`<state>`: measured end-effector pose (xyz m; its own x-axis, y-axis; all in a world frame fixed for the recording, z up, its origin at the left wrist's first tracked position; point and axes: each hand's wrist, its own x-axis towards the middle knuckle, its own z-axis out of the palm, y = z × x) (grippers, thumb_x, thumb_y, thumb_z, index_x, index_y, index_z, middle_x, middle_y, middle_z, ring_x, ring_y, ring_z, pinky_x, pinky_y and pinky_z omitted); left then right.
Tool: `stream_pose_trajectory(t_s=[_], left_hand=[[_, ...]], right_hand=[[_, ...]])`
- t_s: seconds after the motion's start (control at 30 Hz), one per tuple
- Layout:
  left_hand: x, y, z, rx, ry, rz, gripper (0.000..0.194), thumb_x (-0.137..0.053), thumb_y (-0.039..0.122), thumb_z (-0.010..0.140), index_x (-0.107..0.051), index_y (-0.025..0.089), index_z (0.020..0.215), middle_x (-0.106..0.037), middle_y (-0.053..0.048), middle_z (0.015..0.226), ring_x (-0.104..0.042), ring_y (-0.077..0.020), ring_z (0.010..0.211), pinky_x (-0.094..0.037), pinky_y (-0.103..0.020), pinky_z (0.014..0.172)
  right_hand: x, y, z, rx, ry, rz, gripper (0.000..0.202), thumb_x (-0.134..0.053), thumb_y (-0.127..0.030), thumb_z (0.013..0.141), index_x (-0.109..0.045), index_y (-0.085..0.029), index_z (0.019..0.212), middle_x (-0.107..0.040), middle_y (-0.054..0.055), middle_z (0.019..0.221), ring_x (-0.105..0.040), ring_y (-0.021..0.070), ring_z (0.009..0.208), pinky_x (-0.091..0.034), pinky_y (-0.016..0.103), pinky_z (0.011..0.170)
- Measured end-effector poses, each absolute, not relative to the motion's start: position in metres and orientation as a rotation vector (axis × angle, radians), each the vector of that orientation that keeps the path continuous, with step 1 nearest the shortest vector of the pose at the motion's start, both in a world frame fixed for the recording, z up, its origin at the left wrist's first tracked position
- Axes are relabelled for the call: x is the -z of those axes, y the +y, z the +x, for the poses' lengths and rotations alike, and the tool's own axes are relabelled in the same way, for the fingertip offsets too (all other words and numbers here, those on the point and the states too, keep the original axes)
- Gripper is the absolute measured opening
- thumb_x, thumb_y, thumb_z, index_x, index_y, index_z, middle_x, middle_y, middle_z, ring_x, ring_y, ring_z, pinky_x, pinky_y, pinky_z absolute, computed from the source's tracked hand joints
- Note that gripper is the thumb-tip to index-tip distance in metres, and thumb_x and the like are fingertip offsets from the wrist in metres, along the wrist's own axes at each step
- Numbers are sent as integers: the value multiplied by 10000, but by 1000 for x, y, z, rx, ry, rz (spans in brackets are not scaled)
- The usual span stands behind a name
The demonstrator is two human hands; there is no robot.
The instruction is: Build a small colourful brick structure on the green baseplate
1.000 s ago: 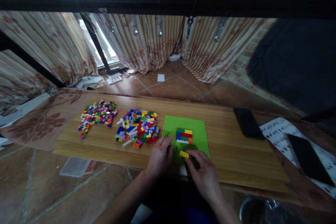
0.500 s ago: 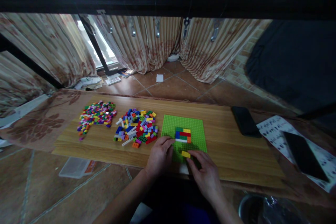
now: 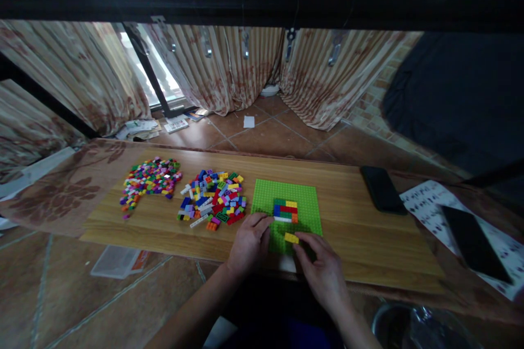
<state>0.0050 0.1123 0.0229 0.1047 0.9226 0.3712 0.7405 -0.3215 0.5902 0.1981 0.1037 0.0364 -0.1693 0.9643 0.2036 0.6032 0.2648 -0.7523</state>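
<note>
A yellow toy brick [image 3: 291, 238] is pinched between the thumb and fingers of my right hand [image 3: 321, 262]. It hangs over the front part of the green baseplate [image 3: 306, 192], tilted slightly. Several bricks in blue, green, yellow, red, white and orange form a compact block [image 3: 289, 209] on the plate. My left hand [image 3: 250, 240] lies over the plate's left front side with curled fingers. Its fingertips come close to the white brick [image 3: 282, 219] at the block's near edge; whether they touch it or hold something small is hidden.
Left of the plate lies a pile of mixed bricks [image 3: 215, 199], and farther left a heap of smaller pieces [image 3: 151, 180]. A black phone [image 3: 382, 190] lies on the wooden board [image 3: 368, 245]. Beyond it are a printed sheet [image 3: 429, 196] and another dark device [image 3: 475, 242].
My right hand has shifted slightly to the right and away from me with the yellow brick. The left hand has hardly moved, and the block looks the same.
</note>
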Motion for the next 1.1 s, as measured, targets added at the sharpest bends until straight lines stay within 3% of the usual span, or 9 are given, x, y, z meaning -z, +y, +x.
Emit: stream_pose_trajectory(t_s=[0.23,0.53,1.1], left_hand=[[-25,113,6,-1053,1651,2129,278,-506,122,852,-629,187,1092,-632,-89,1051,-593,-194,966,-540,-358,858],[-22,112,6,-1059,1650,2124,300,-499,91,847,-622,194,1101,-627,-81,1053,-588,-187,965,-536,-344,853],[-35,115,3,-1110,1626,1936,297,-518,99,830,-621,202,1089,-622,-82,1076,-613,-180,979,-544,-325,851]], right_hand=[[-43,137,203,-567,-1809,-1440,234,-520,-370,874,-660,-224,993,-676,62,947,-622,218,895,-488,381,826],[-38,196,179,-594,-1944,-1341,204,-544,-328,848,-681,-202,932,-635,82,1009,-571,231,974,-450,410,883],[-36,206,173,-610,-2048,-1328,153,-578,-257,816,-686,-221,918,-621,65,1000,-551,226,993,-425,406,912]])
